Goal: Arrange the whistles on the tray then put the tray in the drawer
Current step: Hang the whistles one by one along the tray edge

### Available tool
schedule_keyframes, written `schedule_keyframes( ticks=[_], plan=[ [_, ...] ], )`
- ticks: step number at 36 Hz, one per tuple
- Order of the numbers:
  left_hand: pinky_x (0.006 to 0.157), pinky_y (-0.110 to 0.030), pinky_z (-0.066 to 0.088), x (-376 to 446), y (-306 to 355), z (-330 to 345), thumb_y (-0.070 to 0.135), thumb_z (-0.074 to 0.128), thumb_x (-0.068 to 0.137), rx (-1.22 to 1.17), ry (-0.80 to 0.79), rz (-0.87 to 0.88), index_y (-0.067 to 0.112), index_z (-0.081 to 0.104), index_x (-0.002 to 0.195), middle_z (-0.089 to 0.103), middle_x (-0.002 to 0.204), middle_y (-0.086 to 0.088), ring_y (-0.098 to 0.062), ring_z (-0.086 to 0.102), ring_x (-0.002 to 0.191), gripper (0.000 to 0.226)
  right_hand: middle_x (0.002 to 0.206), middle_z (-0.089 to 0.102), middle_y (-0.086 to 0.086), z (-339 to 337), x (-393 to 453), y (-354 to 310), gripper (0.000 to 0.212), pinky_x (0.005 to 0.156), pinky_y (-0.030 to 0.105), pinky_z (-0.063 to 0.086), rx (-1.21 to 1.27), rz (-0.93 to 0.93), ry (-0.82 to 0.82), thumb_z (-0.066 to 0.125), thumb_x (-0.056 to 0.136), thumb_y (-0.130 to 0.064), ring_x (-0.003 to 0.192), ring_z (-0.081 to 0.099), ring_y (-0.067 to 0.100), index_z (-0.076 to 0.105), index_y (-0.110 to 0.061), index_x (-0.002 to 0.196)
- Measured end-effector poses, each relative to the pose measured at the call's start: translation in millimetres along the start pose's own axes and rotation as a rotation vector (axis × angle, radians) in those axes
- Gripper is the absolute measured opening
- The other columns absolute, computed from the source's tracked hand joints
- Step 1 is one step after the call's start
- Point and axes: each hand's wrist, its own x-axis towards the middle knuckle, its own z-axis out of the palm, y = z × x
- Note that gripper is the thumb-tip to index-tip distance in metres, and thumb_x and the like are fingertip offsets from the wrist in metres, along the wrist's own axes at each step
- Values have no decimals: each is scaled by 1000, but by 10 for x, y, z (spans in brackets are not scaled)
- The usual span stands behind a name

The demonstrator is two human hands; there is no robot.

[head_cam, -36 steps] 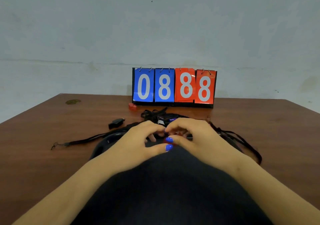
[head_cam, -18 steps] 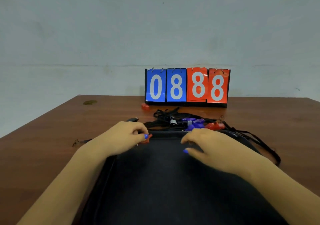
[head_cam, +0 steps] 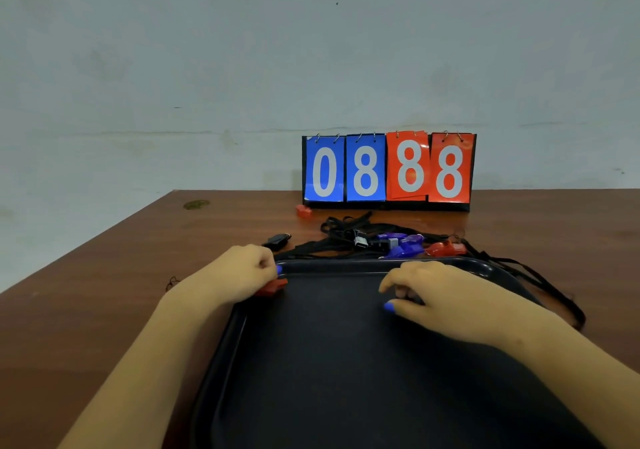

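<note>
Head view: brown table (head_cam: 104, 293), grey wall; left hand (head_cam: 242, 272) fingers clamp red whistle (head_cam: 273, 287); right hand (head_cam: 446, 299) seemingly loosely curled, empty.

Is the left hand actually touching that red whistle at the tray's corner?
Touching. In the head view the left hand has its fingers curled over the red whistle, which pokes out from under them at the black tray's far left corner.

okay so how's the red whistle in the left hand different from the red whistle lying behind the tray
The red whistle in the left hand sits at the tray's far left corner, gripped by the left hand and mostly hidden. The red whistle behind the tray lies untouched on the table beyond the far rim, fully visible, among black lanyards and purple whistles. Both are red.
</note>
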Motion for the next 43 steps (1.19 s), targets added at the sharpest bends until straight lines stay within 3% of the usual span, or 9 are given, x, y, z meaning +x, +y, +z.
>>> schedule_keyframes(
  ticks=[10,15,17,21,27,31,34,37,43],
  plan=[
    [50,-19,37,32,-13,-25,30,58,89,-126,125,-53,11,58,75,62,54,-1,-2,56,46,23,103,43,-21,19,14,15,31,87,16,42,31,16,-17,50,92,-38,96,46,-3,49,-35,123],
    [44,-13,39,54,-26,-3,19,57,90,-119,150,-20,16,58,82,65,70,-1,0,54,37,9,111,49,-18,13,22,21,32,90,17,44,45,31,-28,51,92,-38,101,49,-1,50,-36,123],
    [45,-12,39,66,-40,-14,15,59,89,-125,182,5,20,58,87,61,81,1,-4,57,52,5,114,51,-16,8,15,19,32,92,18,44,45,38,-35,51,92,-38,103,50,0,49,-36,124],
    [70,-21,38,69,-81,-50,16,58,87,-61,210,29,27,60,87,56,87,5,-14,56,86,11,114,50,-16,4,5,10,32,92,18,44,39,39,-42,51,92,-38,103,50,0,49,-36,124],
    [70,-20,36,52,-136,-57,23,54,91,-94,142,19,26,60,95,57,94,5,-10,52,86,7,112,49,-17,0,-5,5,32,91,18,44,43,37,-33,51,92,-37,103,49,0,50,-35,123],
    [67,-14,34,28,-145,-67,25,55,91,-60,80,69,23,60,111,59,105,-2,-14,52,97,21,110,48,-17,-5,-8,-1,31,92,18,44,43,34,-33,51,92,-37,102,49,0,50,-35,123],
    [69,-6,32,-10,-145,-115,26,59,89,-88,67,125,29,63,105,56,104,-3,-13,53,96,17,111,48,-17,-6,-9,0,31,92,19,44,47,35,-35,51,92,-38,103,48,-1,50,-36,123],
    [70,-8,33,-28,-134,-140,28,63,86,-74,-13,147,34,60,101,55,96,3,-5,50,87,17,113,49,-16,-7,-9,-3,32,94,20,44,52,34,-38,51,91,-39,104,48,-1,50,-36,123],
    [58,-10,35,-12,-144,-124,31,68,82,-88,-44,109,27,63,92,63,84,9,-1,53,72,12,107,44,-19,4,0,-8,35,92,18,42,49,26,-39,51,91,-39,100,45,-2,48,-35,126]
  ],
)
